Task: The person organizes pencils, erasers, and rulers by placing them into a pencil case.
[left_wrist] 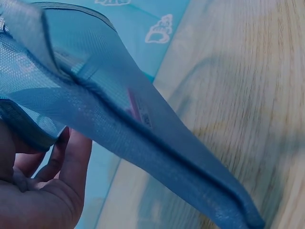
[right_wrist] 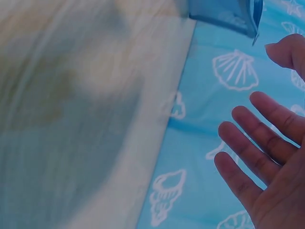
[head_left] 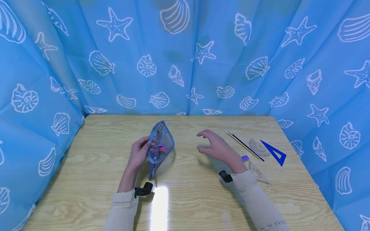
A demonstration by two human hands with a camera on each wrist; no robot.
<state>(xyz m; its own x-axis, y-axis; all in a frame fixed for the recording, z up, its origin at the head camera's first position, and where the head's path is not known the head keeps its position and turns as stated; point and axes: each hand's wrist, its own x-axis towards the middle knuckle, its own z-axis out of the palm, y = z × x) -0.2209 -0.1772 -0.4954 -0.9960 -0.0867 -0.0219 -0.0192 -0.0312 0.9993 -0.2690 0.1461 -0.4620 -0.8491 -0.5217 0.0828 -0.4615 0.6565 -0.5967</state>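
Note:
A blue mesh zip pouch (head_left: 166,154) is held up over the table by my left hand (head_left: 139,153), which pinches its rim between thumb and fingers. Its mouth gapes open, and a small pink item (head_left: 163,149) shows inside; its kind is unclear. In the left wrist view the pouch (left_wrist: 157,143) hangs tilted, with something pink (left_wrist: 133,106) visible through the mesh. My right hand (head_left: 215,148) hovers to the right of the pouch with fingers spread and nothing in them. The right wrist view shows the same hand (right_wrist: 271,157) apart from the pouch (right_wrist: 224,16).
On the right of the wooden table (head_left: 101,144) lie two pencils (head_left: 245,145), a clear protractor (head_left: 258,147), a blue set square (head_left: 274,152), a purple block (head_left: 245,158) and a clear ruler-like piece (head_left: 258,173). Behind hangs a blue shell-patterned curtain (head_left: 179,83).

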